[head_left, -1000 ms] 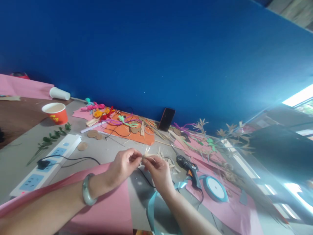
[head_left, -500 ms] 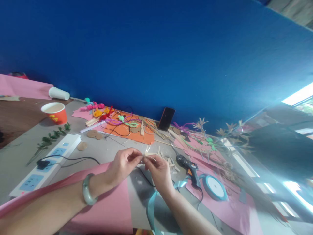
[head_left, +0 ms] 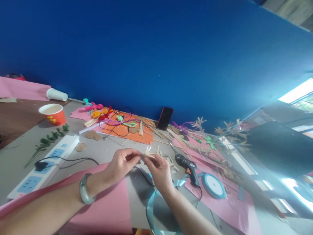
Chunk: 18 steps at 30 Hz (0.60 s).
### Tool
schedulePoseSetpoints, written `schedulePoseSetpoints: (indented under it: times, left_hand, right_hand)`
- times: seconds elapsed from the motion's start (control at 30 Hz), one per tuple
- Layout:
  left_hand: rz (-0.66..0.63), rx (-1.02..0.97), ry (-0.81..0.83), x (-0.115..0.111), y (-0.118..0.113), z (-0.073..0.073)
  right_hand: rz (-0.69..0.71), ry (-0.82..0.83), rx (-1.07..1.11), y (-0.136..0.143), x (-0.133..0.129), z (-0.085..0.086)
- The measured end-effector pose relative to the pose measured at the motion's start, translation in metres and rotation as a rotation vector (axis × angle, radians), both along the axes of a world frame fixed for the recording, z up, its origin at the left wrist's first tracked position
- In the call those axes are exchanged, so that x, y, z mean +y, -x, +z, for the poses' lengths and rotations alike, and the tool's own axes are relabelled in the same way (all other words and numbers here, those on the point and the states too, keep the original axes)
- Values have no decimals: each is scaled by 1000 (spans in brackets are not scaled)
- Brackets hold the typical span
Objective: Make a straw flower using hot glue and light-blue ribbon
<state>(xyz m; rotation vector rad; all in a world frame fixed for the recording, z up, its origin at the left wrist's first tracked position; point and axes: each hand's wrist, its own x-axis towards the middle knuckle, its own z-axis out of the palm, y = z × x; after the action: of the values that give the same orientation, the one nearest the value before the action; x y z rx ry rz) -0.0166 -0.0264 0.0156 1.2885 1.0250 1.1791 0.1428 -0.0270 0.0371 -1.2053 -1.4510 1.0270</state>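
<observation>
My left hand (head_left: 127,161) is closed in a pinch, its thumb and forefinger meeting those of the other hand. My right hand (head_left: 157,169) pinches the same small piece, a pale straw-coloured flower of thin pointed strips (head_left: 148,151) that stick up above the fingertips. Its lower part is hidden by the fingers. Just beyond lie cut pale strips (head_left: 174,166). To the right of my right hand rests a black glue gun (head_left: 187,164), and a light blue ribbon (head_left: 150,205) trails under that forearm to its spool (head_left: 214,185).
A white power strip (head_left: 52,163), a green leafy sprig (head_left: 46,142) and a red paper cup (head_left: 52,114) stand left. Wooden discs (head_left: 80,147) lie nearby. A phone (head_left: 165,118) leans on the blue wall, beside orange paper (head_left: 117,130) with pipe cleaners. Pink paper (head_left: 112,205) lies under my left arm.
Both hands stay together at nearly the same spot. The pale strips at the fingertips have shifted slightly, and the whole view has moved a little.
</observation>
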Motion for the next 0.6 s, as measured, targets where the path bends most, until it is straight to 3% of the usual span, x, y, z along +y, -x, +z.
schedulePoseSetpoints:
  times: [0.3, 0.6]
  left_hand:
    - [-24, 10, 33, 2, 0, 8]
    - [40, 189, -90, -3, -1, 7]
  right_hand:
    - [-7, -5, -35, -3, 1, 0]
    - [50, 13, -6, -3, -1, 0]
